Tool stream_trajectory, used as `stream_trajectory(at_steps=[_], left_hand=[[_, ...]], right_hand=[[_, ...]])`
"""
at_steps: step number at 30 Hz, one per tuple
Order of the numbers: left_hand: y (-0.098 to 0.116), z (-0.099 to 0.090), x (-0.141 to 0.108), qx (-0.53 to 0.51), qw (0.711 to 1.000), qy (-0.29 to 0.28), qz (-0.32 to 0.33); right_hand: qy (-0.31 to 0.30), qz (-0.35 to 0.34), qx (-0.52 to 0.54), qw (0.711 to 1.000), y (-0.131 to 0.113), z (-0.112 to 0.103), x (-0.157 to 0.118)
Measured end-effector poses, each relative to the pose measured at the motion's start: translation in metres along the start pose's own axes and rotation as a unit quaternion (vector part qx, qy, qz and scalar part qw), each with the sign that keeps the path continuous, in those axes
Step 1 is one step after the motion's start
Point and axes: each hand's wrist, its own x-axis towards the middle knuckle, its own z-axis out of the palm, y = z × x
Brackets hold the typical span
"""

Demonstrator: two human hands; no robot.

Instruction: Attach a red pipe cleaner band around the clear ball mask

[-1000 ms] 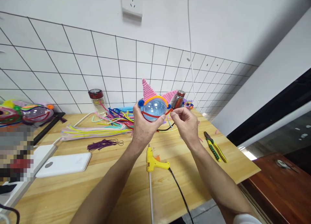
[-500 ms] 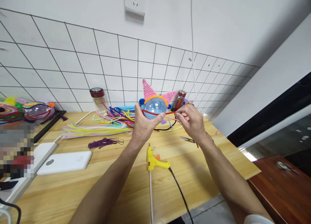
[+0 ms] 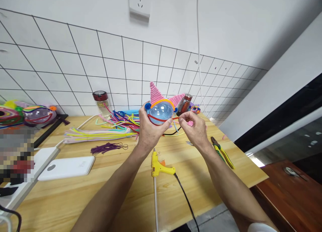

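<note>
My left hand (image 3: 151, 131) is wrapped round a clear plastic ball (image 3: 162, 111). An orange pipe cleaner (image 3: 161, 101) arches over its top, with two pink ridged triangles (image 3: 156, 92) rising from it and blue pompoms (image 3: 148, 106) at the sides. Across the lower front of the ball runs a red pipe cleaner (image 3: 158, 120); my left thumb presses on it. My right hand (image 3: 193, 126) pinches its free right end, just beside the ball. Below the hands lies a yellow glue gun (image 3: 161, 168), its nozzle pointing away.
Bundled pipe cleaners (image 3: 100, 134) and purple tassels (image 3: 108, 148) lie left of centre. Pliers (image 3: 222, 153) and partly covered snips (image 3: 189, 143) are near my right arm. Two bottles (image 3: 100, 104) stand by the wall. A white power bank (image 3: 66, 168) sits at left.
My right hand has moved slightly left and down, closer to the ball, along the red pipe cleaner. The pliers now show beside my right forearm. The ball has shifted slightly right.
</note>
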Motion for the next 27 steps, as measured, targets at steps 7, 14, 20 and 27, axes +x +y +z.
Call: stream_trajectory(at_steps=[7, 14, 20, 27], left_hand=[[0.004, 0.001, -0.004, 0.042, 0.995, 0.014, 0.087], [-0.001, 0.001, -0.005, 0.079, 0.970, 0.043, 0.227], [-0.012, 0.004, -0.001, 0.043, 0.996, 0.031, 0.068], [-0.028, 0.014, -0.002, -0.016, 0.997, 0.021, -0.071]], right_hand=[[0.025, 0.104, 0.085, 0.991, 0.004, 0.013, -0.005], [0.003, 0.224, 0.311, 0.924, -0.001, 0.030, -0.008], [0.025, 0.110, 0.096, 0.989, 0.010, 0.024, -0.008], [-0.024, 0.201, 0.258, 0.945, 0.019, 0.036, -0.005]])
